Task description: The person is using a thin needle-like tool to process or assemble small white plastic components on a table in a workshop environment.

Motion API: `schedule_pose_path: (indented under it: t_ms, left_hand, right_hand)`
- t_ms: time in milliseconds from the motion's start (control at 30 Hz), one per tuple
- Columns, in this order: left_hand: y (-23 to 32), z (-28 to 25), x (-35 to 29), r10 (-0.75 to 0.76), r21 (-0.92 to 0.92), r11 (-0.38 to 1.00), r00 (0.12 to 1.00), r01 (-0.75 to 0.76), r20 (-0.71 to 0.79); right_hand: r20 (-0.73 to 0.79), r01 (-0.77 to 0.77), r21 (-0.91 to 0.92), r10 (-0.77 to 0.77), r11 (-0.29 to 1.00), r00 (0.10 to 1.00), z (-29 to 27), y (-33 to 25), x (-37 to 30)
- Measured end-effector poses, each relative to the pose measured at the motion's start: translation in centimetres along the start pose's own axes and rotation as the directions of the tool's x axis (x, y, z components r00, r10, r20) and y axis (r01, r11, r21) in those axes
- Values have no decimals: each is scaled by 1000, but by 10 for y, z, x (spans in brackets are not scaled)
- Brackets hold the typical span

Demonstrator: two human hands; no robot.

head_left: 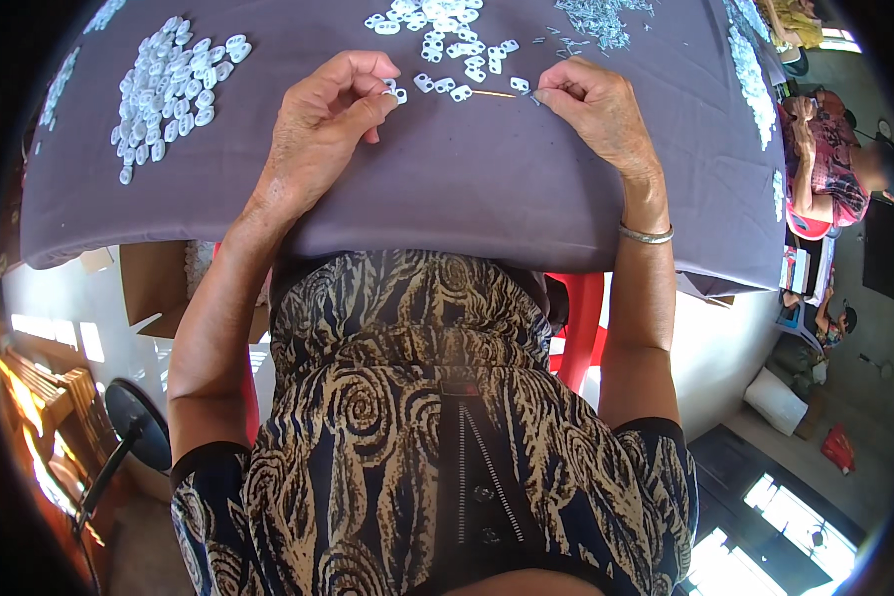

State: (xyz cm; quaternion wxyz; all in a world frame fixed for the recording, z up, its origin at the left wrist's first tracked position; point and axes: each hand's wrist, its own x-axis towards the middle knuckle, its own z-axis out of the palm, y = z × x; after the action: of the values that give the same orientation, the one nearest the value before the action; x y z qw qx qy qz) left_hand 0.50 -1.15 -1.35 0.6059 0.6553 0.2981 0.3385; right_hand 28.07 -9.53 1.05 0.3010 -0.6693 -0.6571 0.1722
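Above the dark cloth my left hand (333,114) pinches a small white plastic piece with two holes (399,96) between thumb and finger. To its right, my right hand (596,107) has its thumb and forefinger pressed together on a tiny grey piece (535,98), too small to make out fully. Between the hands lie several loose white two-holed pieces (461,93) and a thin light-brown stick (494,93). A heap of the same white pieces (442,15) spreads beyond them. Beyond my right hand is a pile of thin, short grey metal bits (603,22).
Clear, whitish oval plastic pieces (169,94) form a heap at the left of the cloth-covered table (447,189). More small pieces (752,84) line its right edge. Below stand a cardboard box (154,288) and a red chair (581,318). Another person (829,159) sits at the right.
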Motion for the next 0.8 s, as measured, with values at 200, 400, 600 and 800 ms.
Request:
schedule_pose_path:
  t_ms: [200, 400, 600, 800]
  left_hand:
    - [1, 0, 0, -13, 3, 1000, 1000, 13, -1]
    - [1, 0, 0, -20, 2, 1000, 1000, 20, 4]
    - [0, -1, 0, -10, 12, 1000, 1000, 10, 10]
    - [4, 1, -1, -33, 19, 999, 999, 33, 12]
  right_hand:
    - [-1, -23, 11, 23, 1000, 1000, 1, 0, 0]
    - [12, -27, 16, 26, 1000, 1000, 0, -1, 0]
    - [36, -71, 38, 70, 997, 997, 0, -2, 1]
    - [21, -87, -10, 87, 996, 996, -1, -3, 1]
